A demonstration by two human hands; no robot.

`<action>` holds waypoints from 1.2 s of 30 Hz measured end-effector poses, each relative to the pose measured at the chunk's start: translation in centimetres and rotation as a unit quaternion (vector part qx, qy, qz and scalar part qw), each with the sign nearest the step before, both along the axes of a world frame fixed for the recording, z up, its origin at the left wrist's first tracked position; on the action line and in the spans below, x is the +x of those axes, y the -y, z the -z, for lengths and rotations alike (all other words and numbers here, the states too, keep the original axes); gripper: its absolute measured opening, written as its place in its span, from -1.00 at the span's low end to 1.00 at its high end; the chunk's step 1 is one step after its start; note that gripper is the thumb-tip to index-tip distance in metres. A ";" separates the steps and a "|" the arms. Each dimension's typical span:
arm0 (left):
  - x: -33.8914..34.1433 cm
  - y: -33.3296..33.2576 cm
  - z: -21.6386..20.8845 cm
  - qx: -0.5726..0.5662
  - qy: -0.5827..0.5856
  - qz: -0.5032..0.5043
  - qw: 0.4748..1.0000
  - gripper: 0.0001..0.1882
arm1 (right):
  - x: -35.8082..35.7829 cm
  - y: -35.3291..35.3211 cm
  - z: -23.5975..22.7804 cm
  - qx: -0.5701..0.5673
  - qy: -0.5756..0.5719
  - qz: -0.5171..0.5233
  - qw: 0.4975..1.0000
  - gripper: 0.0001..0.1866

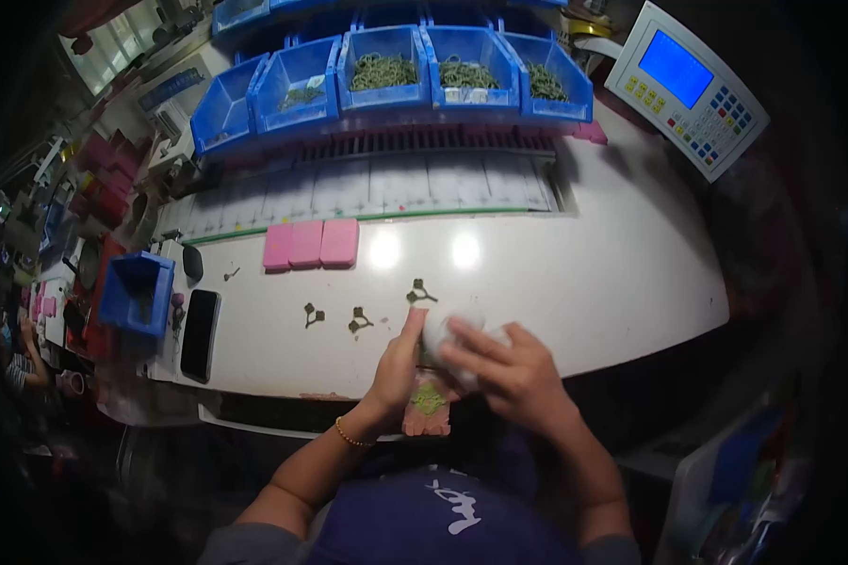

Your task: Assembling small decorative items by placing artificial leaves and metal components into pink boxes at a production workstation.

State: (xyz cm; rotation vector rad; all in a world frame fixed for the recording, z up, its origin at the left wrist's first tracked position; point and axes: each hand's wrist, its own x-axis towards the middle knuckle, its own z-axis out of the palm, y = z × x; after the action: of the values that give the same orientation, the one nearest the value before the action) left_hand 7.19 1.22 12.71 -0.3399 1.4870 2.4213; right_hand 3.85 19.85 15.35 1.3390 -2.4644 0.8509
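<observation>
A pinkish block (427, 426) with a notched end and a light green patch (429, 399) on its upper face sits at the near edge of the table. My left hand (396, 369) grips it from the left, thumb pointing up and away; the other fingers are mostly hidden. Blurred by motion, my right hand (509, 369) has its fingers bent over a white, rounded, soft-looking pad (450, 331) just beyond the block, against my left hand. Beyond my hands lie small dark green branched pieces: one (419, 292) near my left thumb, another (359, 321) left of it, a third (314, 314) farther left.
Three pink blocks (309, 245) stand in a row on the white table (575, 273). Blue bins (386, 104) with green pieces line the back. A keypad device with a blue screen (686, 89) is at right; a phone (201, 334) and blue box (137, 292) at left.
</observation>
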 end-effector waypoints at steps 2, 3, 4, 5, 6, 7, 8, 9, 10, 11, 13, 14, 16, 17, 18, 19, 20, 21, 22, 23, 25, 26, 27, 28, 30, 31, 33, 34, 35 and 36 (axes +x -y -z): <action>0.2 0.6 0.1 0.056 0.036 0.006 0.998 -0.26 | 0.0 -0.1 -0.4 -0.050 -0.012 0.051 0.997 -0.43; 0.4 0.9 0.4 0.057 0.040 0.004 0.998 -0.26 | 0.8 -0.3 -0.2 -0.087 0.003 0.054 0.995 -0.42; 0.0 0.9 0.8 0.019 -0.005 -0.030 0.999 -0.28 | 1.6 -0.8 -0.1 -0.121 0.010 0.061 0.991 -0.41; -0.2 0.9 1.0 -0.020 -0.048 -0.065 0.997 -0.29 | 2.7 -0.7 0.1 -0.115 0.029 0.021 0.993 -0.40; -0.3 0.7 0.8 -0.018 -0.050 -0.063 0.997 -0.29 | 3.9 -0.3 0.4 -0.110 0.047 -0.018 0.993 -0.38; -0.3 0.4 0.7 -0.070 -0.078 -0.074 0.992 -0.32 | 5.0 0.8 0.5 -0.049 0.080 -0.043 0.995 -0.37; -0.4 0.1 0.6 -0.121 -0.106 -0.085 0.983 -0.34 | 5.5 1.0 1.5 -0.050 0.115 -0.019 0.992 -0.37; -0.2 0.2 0.8 -0.072 -0.053 -0.081 0.993 -0.37 | 5.1 0.2 1.4 -0.069 0.133 -0.038 0.988 -0.38; -0.3 0.2 1.3 -0.072 -0.060 -0.078 0.993 -0.37 | 4.1 -0.9 1.1 -0.088 0.147 -0.061 0.983 -0.38; 0.0 0.3 2.0 -0.078 -0.073 -0.095 0.990 -0.36 | 3.6 -2.0 0.7 -0.109 0.153 -0.050 0.981 -0.39; 0.1 0.8 1.3 -0.002 -0.022 -0.048 0.999 -0.31 | 2.4 -3.8 0.1 -0.116 0.100 0.017 0.988 -0.41; 0.1 1.0 0.7 -0.001 -0.024 -0.042 0.999 -0.31 | 2.0 -4.4 -0.5 -0.069 0.082 0.090 0.990 -0.42; 0.1 1.0 0.0 0.098 0.041 0.031 0.994 -0.26 | 0.0 -4.8 -0.3 0.036 -0.033 0.179 0.983 -0.47; 0.0 1.1 0.9 0.130 0.019 0.079 0.988 -0.23 | 0.2 -4.6 -0.6 0.037 -0.036 0.183 0.982 -0.47; 0.3 0.9 0.9 0.131 0.018 0.082 0.988 -0.23 | 0.6 -3.9 -0.8 0.002 0.005 0.168 0.986 -0.50; 0.6 0.8 1.0 0.126 0.031 0.093 0.987 -0.22 | 0.7 -2.9 -0.5 -0.035 0.048 0.149 0.987 -0.52; 1.0 0.5 0.8 0.126 0.044 0.111 0.985 -0.20 | 1.3 -2.4 -0.5 -0.033 0.047 0.156 0.986 -0.52; 1.3 0.1 0.4 0.115 0.030 0.115 0.986 -0.20 | 2.0 -1.8 -0.3 -0.120 0.213 0.131 0.961 -0.53; 1.7 0.1 0.7 0.114 0.031 0.117 0.986 -0.20 | 2.4 -1.2 0.0 -0.206 0.371 0.098 0.900 -0.53; 2.0 0.3 1.0 0.077 -0.045 0.145 0.985 -0.26 | 2.5 -0.8 0.4 -0.243 0.419 0.072 0.872 -0.59; 2.1 1.0 -0.4 -0.011 -0.105 0.185 0.977 -0.49 | 2.4 -0.9 0.4 -0.231 0.341 0.067 0.909 -0.62; 2.1 0.9 -0.5 -0.012 -0.103 0.186 0.977 -0.49 | 2.1 -0.9 0.5 -0.217 0.260 0.060 0.939 -0.66; 2.0 0.8 -0.6 -0.122 -0.166 0.152 0.967 -0.55 | 2.2 -1.0 0.0 -0.212 0.262 0.063 0.939 -0.72; 2.0 0.8 -0.8 -0.230 -0.227 0.115 0.939 -0.61 | 2.3 -0.9 -0.3 -0.213 0.263 0.062 0.939 -0.72; 2.0 0.6 -1.2 -0.216 -0.194 0.091 0.953 -0.67 | 2.7 -0.9 -0.6 -0.200 0.350 0.084 0.911 -0.73; 2.1 0.6 -0.8 -0.220 -0.223 0.076 0.947 -0.68 | 2.7 -0.9 -0.6 -0.200 0.350 0.084 0.911 -0.73; 2.3 0.5 -0.2 -0.224 -0.251 0.063 0.939 -0.69 | 2.6 -0.8 -0.2 -0.217 0.295 0.066 0.928 -0.74; 2.3 0.5 0.1 -0.229 -0.253 0.063 0.938 -0.69 | 2.5 -0.8 0.2 -0.217 0.295 0.068 0.928 -0.74; 2.3 0.5 0.2 -0.234 -0.256 0.063 0.936 -0.69 | 2.3 -0.8 0.6 -0.242 0.245 0.067 0.936 -0.74; 2.2 0.4 0.3 -0.233 -0.256 0.065 0.936 -0.69 | 2.2 -0.8 0.8 -0.267 0.195 0.065 0.942 -0.75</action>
State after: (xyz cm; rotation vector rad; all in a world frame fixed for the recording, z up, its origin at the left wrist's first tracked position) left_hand 9.42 0.83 12.44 0.3275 2.2254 2.1181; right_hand 6.09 20.68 14.53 0.8670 -2.2795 1.7290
